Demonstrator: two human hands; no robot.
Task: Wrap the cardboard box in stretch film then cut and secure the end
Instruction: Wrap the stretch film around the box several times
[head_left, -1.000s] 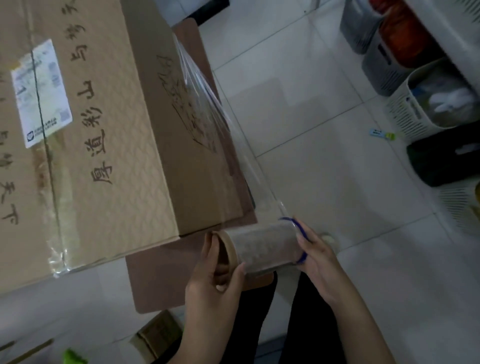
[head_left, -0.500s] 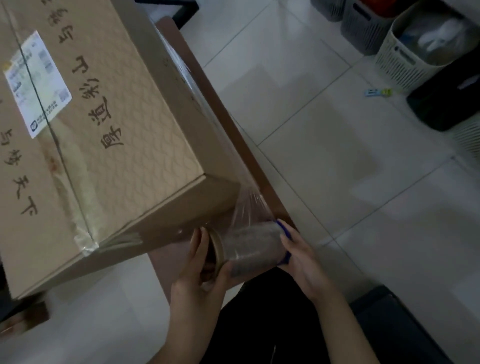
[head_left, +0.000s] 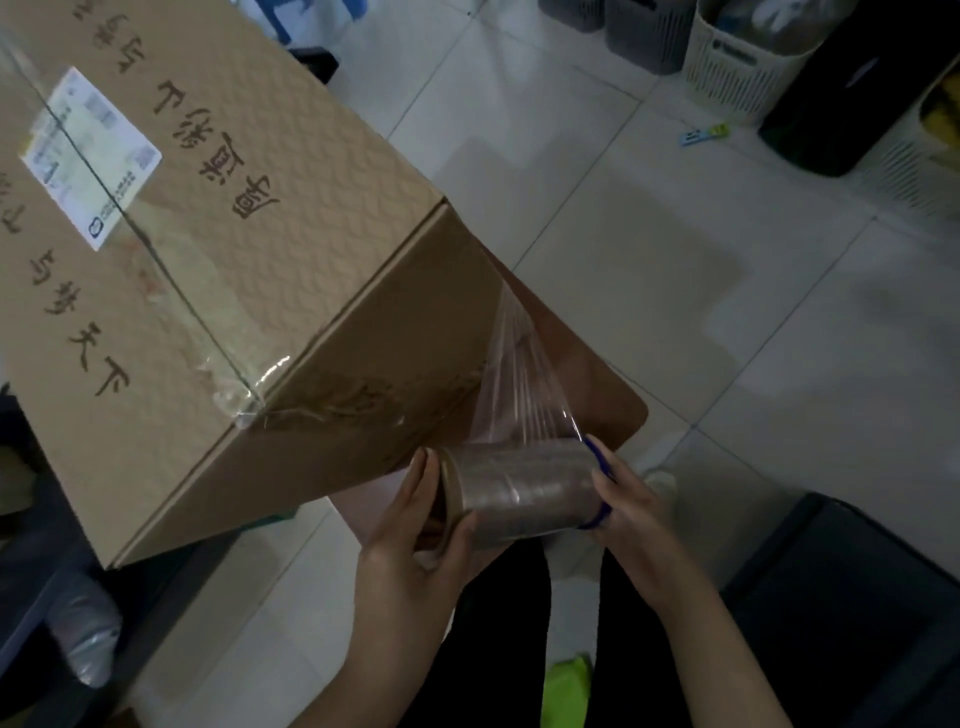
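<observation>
I held the roll (head_left: 524, 486) between both hands just off the box's (head_left: 291, 249) near corner, on my side of it, and it lay crosswise. My left hand (head_left: 415, 540) gripped the open cardboard end, with fingers laid across the mouth of the core and the thumb curled over the wound film. My right hand (head_left: 631, 512) cupped the far end, fingers curled round the blue cap (head_left: 597, 467) there. A taut sheet of film (head_left: 519, 374) ran from the roll up to the box's right edge, narrowing as it reached the corner. The box rested on a brown tabletop (head_left: 587, 374), whose rounded corner showed past the box's right side. A white label (head_left: 91, 156) lay on the box's top, across the taped seam (head_left: 171, 291). Well apart from the box, slotted baskets (head_left: 743, 67) stood on the floor (head_left: 675, 291).
</observation>
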